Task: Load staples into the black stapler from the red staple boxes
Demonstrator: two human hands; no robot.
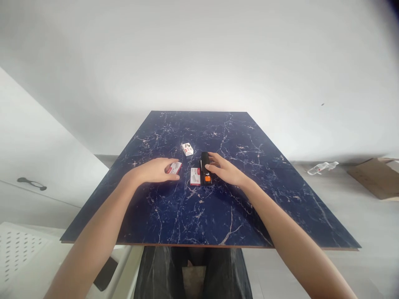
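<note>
My left hand [156,170] has its thumb and fingers around a small red-and-white box [175,167], which shows a staple picture like its neighbour. My right hand [227,168] grips a black stapler [205,160] with an orange patch at its near end, the thumb lying over its top and the fingers at its far right side. A second red-and-white staple box [195,177] lies flat against the stapler's left side. Farther back, between the hands, sits a small white box [187,149] with red and black print. The palm sides of both hands are hidden.
Everything rests on a dark blue marble-patterned table [199,220] by a white wall. A white cabinet [37,158] stands at left, with a perforated white surface [21,249] below. On the floor at right are a plastic bottle [322,167] and a cardboard box [374,178].
</note>
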